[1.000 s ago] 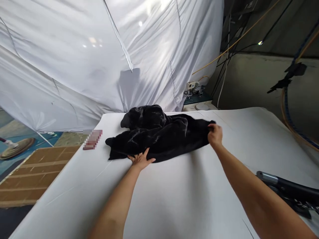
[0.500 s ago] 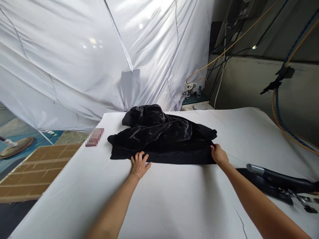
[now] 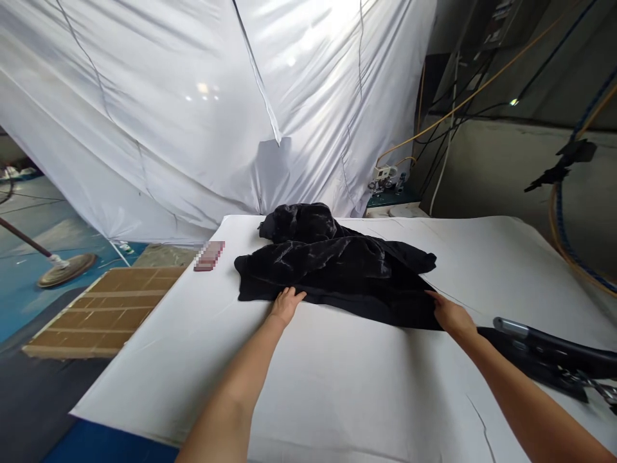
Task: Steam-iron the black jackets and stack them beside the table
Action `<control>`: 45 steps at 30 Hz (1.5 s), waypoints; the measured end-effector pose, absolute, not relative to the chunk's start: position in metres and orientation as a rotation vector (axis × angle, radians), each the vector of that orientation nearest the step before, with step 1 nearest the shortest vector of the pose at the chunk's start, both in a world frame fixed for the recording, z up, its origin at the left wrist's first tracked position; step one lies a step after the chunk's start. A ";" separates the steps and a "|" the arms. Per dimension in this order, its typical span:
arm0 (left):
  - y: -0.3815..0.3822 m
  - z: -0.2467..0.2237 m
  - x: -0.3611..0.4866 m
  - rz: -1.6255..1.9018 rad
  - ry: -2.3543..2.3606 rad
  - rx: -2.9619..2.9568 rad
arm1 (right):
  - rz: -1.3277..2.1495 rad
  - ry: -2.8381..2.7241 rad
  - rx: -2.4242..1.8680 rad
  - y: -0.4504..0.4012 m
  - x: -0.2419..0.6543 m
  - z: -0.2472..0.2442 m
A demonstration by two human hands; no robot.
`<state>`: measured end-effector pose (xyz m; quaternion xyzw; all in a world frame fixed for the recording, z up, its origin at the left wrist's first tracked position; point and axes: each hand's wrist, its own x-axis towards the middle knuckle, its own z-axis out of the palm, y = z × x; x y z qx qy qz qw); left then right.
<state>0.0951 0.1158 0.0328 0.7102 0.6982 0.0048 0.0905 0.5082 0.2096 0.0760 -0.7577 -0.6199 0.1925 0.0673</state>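
A black garment (image 3: 337,263) with shiny plush fabric on top and a smooth black panel along its near side lies bunched across the white table. My left hand (image 3: 288,305) grips the near edge of the smooth panel, left of its middle, with bent fingers drawn together and the thumb pointing right. At the panel's right end, my right hand (image 3: 453,316) pinches the corner, holding it out towards me. Part of the fabric under the fingers of both hands is hidden.
White table (image 3: 337,386) under the garment; a pixelated reddish item (image 3: 210,256) at its left edge. On the right lies a black-handled device with a metal tip (image 3: 513,328). White sheeting (image 3: 183,128) hangs behind. A flat cardboard box (image 3: 106,308) is at left; cables (image 3: 559,212) hang right.
My right hand has pulled the panel's right corner towards me, so the near edge now slants. My left hand's fingers, spread before, are drawn together on the edge. The view has shifted left.
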 end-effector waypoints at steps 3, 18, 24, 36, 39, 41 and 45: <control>0.102 0.045 0.086 -0.035 1.994 2.123 | 0.451 -1.941 -2.388 0.199 0.512 0.090; 0.067 0.021 0.173 0.319 1.812 2.244 | 0.243 -2.194 -2.234 0.197 0.452 0.075; 0.056 -0.007 0.192 0.224 1.971 2.217 | 0.260 -2.050 -2.390 0.200 0.487 0.048; 0.073 0.003 0.283 0.734 1.512 2.473 | -0.071 -2.426 -1.673 0.130 0.502 0.019; 0.083 0.003 0.312 0.585 1.613 2.417 | -0.069 -2.383 -1.776 0.118 0.509 -0.009; 0.088 0.006 0.322 0.475 1.686 2.373 | -0.066 -2.337 -1.861 0.117 0.512 -0.021; 0.099 0.010 0.329 0.318 1.762 2.302 | -0.009 -2.280 -1.955 0.122 0.505 -0.023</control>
